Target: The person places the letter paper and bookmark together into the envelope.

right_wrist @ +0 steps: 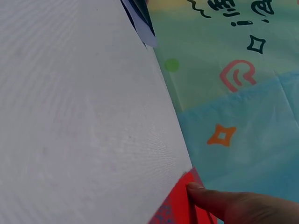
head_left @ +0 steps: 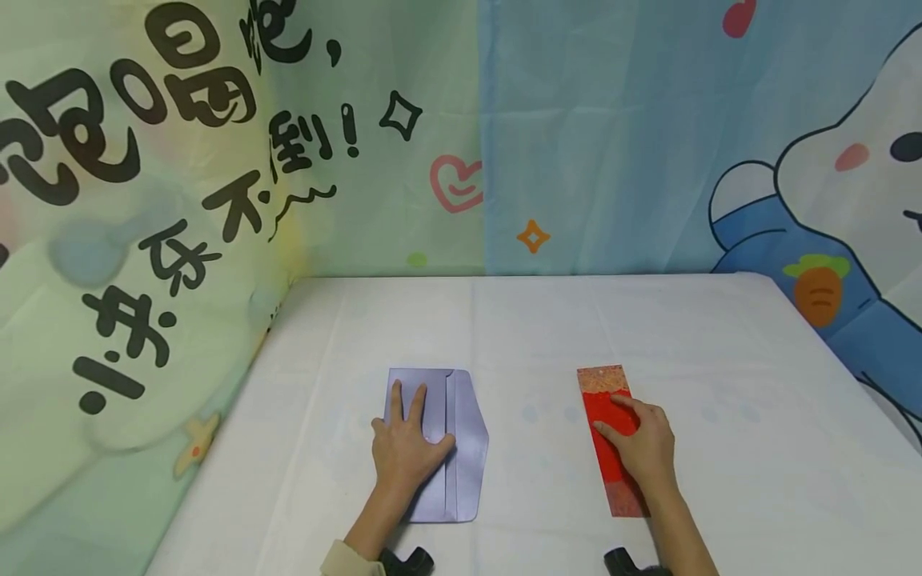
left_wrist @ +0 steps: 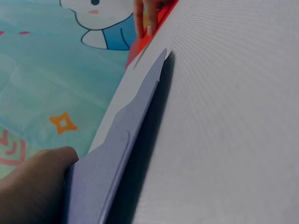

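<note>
A lavender envelope (head_left: pixel 432 488) lies on the white table, its pointed flap folded out to the right. My left hand (head_left: pixel 405 452) rests flat on it, fingers spread and thumb out toward the flap crease. In the left wrist view the envelope (left_wrist: pixel 112 168) shows edge-on, with a dark shadow under its near edge and the thumb (left_wrist: pixel 51 168) beside it. To the right is a narrow red paper piece (head_left: pixel 608 456) with speckled patterned ends. Across it lies my right hand (head_left: pixel 648 448), fingers gently bent, thumb and fingertips apart on its surface. The right wrist view shows the thumb on the red paper (right_wrist: pixel 180 200).
A white cloth covers the table (head_left: pixel 533 328). Behind and to the left hang printed cloth backdrops (head_left: pixel 598 160) with cartoon drawings and writing. Dark wrist-worn devices (head_left: pixel 409 562) show at the front edge near both wrists.
</note>
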`<state>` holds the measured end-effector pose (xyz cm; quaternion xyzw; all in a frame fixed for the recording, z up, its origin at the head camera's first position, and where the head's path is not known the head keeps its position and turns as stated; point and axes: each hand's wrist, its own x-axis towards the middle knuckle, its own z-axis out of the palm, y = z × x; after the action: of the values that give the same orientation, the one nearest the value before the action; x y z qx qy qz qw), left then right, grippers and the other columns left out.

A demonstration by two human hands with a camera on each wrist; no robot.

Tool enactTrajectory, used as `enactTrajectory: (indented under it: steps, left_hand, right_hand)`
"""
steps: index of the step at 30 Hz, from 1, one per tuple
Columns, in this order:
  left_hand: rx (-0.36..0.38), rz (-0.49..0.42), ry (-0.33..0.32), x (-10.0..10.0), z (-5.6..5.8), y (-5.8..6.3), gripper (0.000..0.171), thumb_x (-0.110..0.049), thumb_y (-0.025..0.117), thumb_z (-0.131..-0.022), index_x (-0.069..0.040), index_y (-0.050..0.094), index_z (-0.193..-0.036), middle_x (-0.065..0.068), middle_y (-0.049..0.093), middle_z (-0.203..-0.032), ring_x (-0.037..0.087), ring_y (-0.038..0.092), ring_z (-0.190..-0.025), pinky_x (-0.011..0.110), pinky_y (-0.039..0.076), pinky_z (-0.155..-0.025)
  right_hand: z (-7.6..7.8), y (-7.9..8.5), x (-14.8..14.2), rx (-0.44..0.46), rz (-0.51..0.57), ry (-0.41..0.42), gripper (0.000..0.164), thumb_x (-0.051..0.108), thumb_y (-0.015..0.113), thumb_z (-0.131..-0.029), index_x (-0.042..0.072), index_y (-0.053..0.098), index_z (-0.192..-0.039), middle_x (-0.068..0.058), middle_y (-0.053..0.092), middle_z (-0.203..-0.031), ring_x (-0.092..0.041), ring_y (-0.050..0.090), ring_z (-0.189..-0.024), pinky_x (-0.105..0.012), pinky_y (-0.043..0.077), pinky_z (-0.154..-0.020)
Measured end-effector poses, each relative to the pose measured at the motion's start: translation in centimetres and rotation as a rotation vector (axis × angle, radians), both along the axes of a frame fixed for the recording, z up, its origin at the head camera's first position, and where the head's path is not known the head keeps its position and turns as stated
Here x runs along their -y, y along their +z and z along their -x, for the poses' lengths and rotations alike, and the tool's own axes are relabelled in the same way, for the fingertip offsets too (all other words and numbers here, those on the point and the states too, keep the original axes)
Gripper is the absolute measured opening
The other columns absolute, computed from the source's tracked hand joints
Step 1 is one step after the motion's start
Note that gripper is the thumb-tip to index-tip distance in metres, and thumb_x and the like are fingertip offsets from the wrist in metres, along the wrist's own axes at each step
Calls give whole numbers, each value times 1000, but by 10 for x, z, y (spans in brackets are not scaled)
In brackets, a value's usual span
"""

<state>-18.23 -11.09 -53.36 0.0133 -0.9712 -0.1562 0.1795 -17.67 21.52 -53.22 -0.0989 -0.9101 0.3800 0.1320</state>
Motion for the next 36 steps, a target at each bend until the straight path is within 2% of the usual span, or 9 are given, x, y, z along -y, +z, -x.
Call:
enactTrajectory:
  steps: [4, 9, 14, 16, 20, 24, 27, 30, 36]
  left_hand:
    - [4, -1, 0, 0, 0, -1, 82, -52, 63, -60, -24, 48, -136, 13, 30, -145, 37, 45, -71, 33, 36, -42]
    - [0, -2, 1, 0, 1, -1, 82, -52, 63, -60, -25, 48, -135, 13, 31, -145, 37, 45, -72, 33, 36, -42]
    - [-14, -3, -7, 1, 1, 0, 82, -52, 64, -59, -23, 49, -135, 14, 32, -145, 37, 46, -70, 32, 36, -42]
    - [-19, -3, -13, 1, 1, 0, 82, -51, 64, -59, -22, 49, -135, 15, 32, -144, 38, 46, -69, 32, 36, -43]
    - [-39, 6, -21, 1, 0, 1, 83, -51, 65, -59, -20, 50, -134, 17, 34, -143, 39, 47, -67, 34, 39, -45]
    - [-49, 15, -21, 1, 0, 0, 79, -51, 65, -62, -20, 51, -133, 18, 35, -142, 40, 48, -66, 35, 42, -47]
    - [-45, 16, -21, 1, 1, 0, 76, -51, 64, -65, -20, 51, -133, 18, 36, -142, 40, 49, -68, 36, 46, -49]
    - [-39, 16, -21, 0, 1, -1, 76, -52, 64, -66, -20, 51, -133, 18, 36, -141, 42, 51, -70, 38, 49, -51]
    - [-25, 9, -16, 0, 1, -1, 75, -52, 64, -66, -21, 51, -133, 17, 36, -142, 40, 50, -70, 36, 48, -50]
  right_hand:
    - [-1, 3, -1, 49, 28, 1, 38, 20, 71, -80, 4, 62, -113, -25, 52, -114, -38, 45, -106, -51, 40, -83]
    - [1, 9, -1, 129, 84, -9, 38, 32, 68, -82, 9, 66, -111, -24, 52, -122, -34, 45, -103, -38, 44, -70]
    - [7, 20, 12, 182, 362, 18, 43, 31, 65, -85, 10, 61, -122, -15, 55, -101, -22, 48, -83, -23, 42, -55]
    - [9, 23, 21, 169, 476, 82, 45, 27, 65, -85, 9, 58, -126, -12, 52, -92, -16, 46, -74, -20, 40, -52]
    - [13, 24, 43, 117, 576, 332, 51, 14, 67, -83, 8, 53, -131, -14, 51, -112, -11, 51, -74, -18, 44, -60]
    - [15, 22, 69, 124, 566, 583, 60, 7, 69, -80, 11, 48, -136, -16, 45, -127, -18, 59, -84, -26, 50, -72]
    - [16, 22, 86, 130, 495, 676, 61, 7, 69, -80, 12, 48, -136, -15, 50, -120, -22, 59, -84, -27, 51, -71]
    - [18, 21, 97, 127, 449, 718, 59, 5, 68, -80, 9, 49, -135, -14, 52, -113, -23, 58, -81, -27, 51, -67]
    - [21, 17, 107, 122, 377, 703, 53, 1, 67, -78, 3, 54, -129, -15, 53, -111, -18, 54, -73, -25, 49, -57]
